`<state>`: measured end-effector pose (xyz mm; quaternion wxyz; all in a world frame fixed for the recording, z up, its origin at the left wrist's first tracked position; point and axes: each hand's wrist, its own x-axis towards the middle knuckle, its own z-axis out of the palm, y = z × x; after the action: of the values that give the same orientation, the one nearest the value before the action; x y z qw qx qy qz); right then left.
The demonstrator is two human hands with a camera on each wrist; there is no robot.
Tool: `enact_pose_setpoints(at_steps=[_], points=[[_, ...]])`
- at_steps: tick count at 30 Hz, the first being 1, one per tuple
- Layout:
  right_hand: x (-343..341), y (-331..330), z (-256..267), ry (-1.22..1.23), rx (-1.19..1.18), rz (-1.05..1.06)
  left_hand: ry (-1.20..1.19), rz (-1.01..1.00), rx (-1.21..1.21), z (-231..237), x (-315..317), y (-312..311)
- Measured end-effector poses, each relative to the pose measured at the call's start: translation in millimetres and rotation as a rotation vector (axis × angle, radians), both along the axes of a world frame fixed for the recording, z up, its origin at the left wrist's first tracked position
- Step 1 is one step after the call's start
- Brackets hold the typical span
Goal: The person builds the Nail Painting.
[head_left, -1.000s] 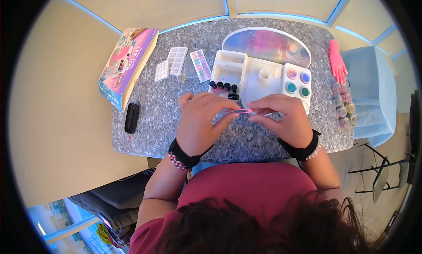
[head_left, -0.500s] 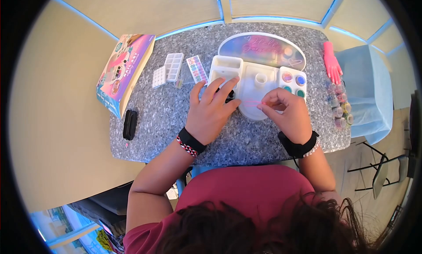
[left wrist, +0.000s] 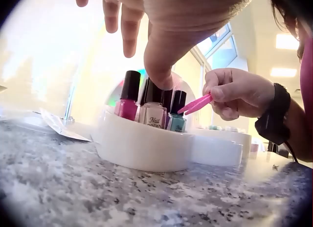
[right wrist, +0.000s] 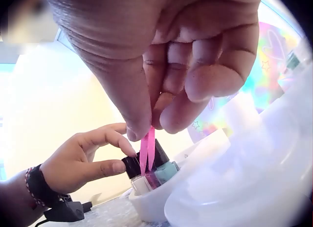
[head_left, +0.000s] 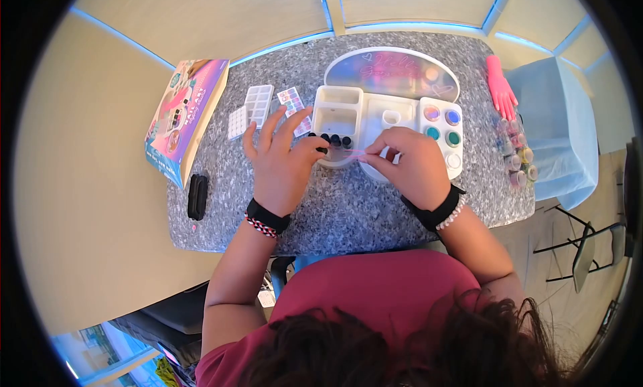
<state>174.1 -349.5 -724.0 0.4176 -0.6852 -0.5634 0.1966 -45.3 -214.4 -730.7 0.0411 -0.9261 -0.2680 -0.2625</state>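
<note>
Thumb and index finger of my left hand [head_left: 278, 169] pinch the black cap of a pale nail polish bottle [left wrist: 153, 113], which stands in the white organizer [left wrist: 142, 146] beside magenta and teal bottles [left wrist: 177, 122]. The other left fingers are spread above. My right hand [head_left: 415, 166] holds pink tweezers [head_left: 355, 153] between thumb and index finger, their tips pointing toward the bottles. In the right wrist view the tweezers [right wrist: 147, 151] hang just in front of the bottles, the two arms slightly apart; whether they touch a bottle I cannot tell.
A shiny curved panel [head_left: 395, 72] stands behind the organizer. Pots [head_left: 453, 139] sit at its right. Further right are a pink model hand [head_left: 500, 89] and small jars [head_left: 514, 163]. Left are white trays [head_left: 259, 104], a sticker sheet [head_left: 292, 100], a box [head_left: 184, 112] and a black case [head_left: 197, 196].
My left hand has let go of the tweezers, moved left and taken hold of a bottle cap. My right hand has kept the tweezers and shifted left toward the bottles.
</note>
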Motion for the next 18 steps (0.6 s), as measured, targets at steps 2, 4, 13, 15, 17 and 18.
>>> enact_pose_setpoints(at_steps=[2,4,13,15,17,18], points=[[-5.8,6.4,-3.2,-0.031,0.015,0.004,-0.023,-0.003,-0.030,1.1,-3.6,2.3],[-11.1,11.7,-5.8,-0.101,-0.007,0.018,-0.020,-0.010,-0.041,1.0,-5.8,1.9],[-18.5,16.4,-9.0,-0.223,-0.109,0.030,-0.028,-0.026,-0.104,1.4,-10.1,2.0],[-16.9,13.7,-8.3,-0.212,-0.092,0.024,-0.041,-0.027,-0.129,1.7,-10.6,3.8],[-13.7,8.7,-6.7,-0.200,-0.075,0.015,-0.082,0.027,-0.291,-3.3,-14.6,8.7],[-11.1,5.0,-4.5,-0.185,-0.083,-0.007,-0.082,0.026,-0.290,-8.1,-16.6,10.5]])
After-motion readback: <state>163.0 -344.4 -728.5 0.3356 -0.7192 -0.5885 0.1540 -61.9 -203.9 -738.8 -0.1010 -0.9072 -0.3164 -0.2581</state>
